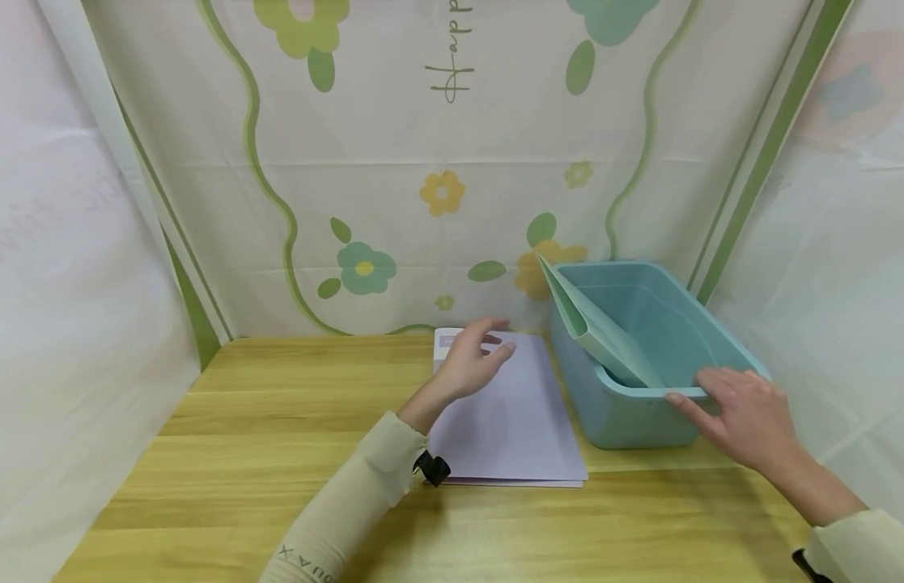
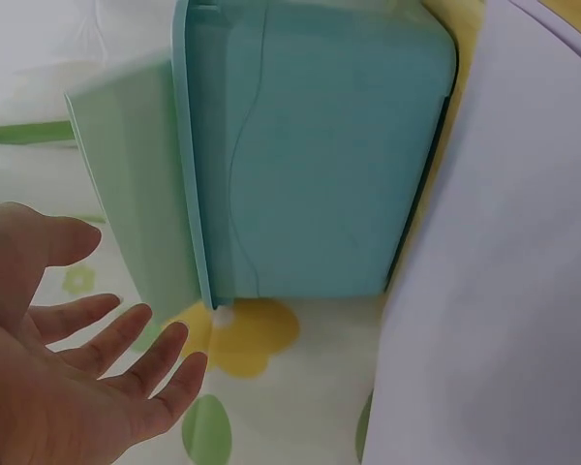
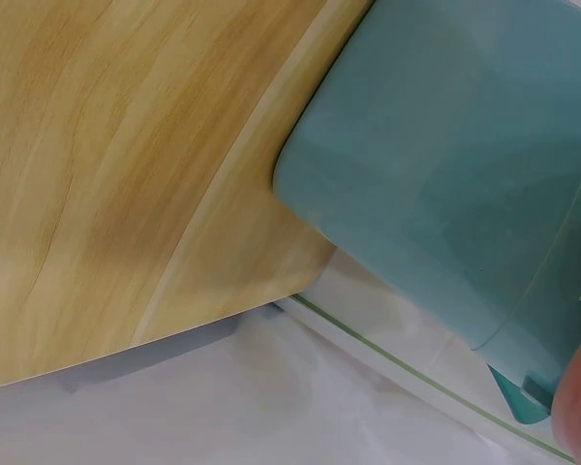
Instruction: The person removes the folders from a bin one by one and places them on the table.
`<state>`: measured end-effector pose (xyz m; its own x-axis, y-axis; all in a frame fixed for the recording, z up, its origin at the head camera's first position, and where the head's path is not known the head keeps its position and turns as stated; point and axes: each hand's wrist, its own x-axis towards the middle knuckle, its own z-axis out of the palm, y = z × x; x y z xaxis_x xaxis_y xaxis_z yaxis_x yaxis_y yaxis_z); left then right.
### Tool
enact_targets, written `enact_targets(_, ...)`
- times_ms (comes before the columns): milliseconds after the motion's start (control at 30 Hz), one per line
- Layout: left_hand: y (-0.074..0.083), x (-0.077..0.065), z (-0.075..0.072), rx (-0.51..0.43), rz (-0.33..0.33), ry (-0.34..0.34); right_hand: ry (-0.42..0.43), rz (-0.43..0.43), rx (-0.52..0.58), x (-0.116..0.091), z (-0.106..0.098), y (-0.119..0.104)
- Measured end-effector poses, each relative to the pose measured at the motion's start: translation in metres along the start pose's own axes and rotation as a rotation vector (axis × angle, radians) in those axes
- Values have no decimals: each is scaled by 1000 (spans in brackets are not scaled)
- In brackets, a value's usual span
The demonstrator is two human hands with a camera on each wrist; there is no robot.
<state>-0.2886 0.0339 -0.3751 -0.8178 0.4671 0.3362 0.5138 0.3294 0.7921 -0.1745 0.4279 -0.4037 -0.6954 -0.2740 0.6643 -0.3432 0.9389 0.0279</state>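
My left hand [image 1: 473, 360] hovers over the far part of a purple folder [image 1: 513, 437] that lies flat on the table. Its fingers are spread and loosely bent with nothing in them, as the left wrist view also shows. My right hand [image 1: 746, 413] grips the near right rim of a blue-green plastic bin [image 1: 644, 421], fingers over the edge and thumb along the front. Inside the bin a pale green folder [image 1: 604, 328] leans over the left rim, its upper end sticking out. Only a bit of the right hand [image 3: 579, 402] enters the right wrist view.
The wood-grain table [image 1: 291, 437] extends left of the purple folder. A floral cloth [image 1: 452, 243] hangs behind the table, with pale cloth walls on both sides. The bin stands at the right, close to the back cloth.
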Motion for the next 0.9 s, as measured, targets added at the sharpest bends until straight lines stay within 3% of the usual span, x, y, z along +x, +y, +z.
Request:
enact_targets(633, 11, 10, 15, -73, 24, -34, 4, -8, 0, 1, 1, 0)
enact_targets(900, 17, 15, 23, -60, 31, -35, 3, -12, 1, 1, 0, -1)
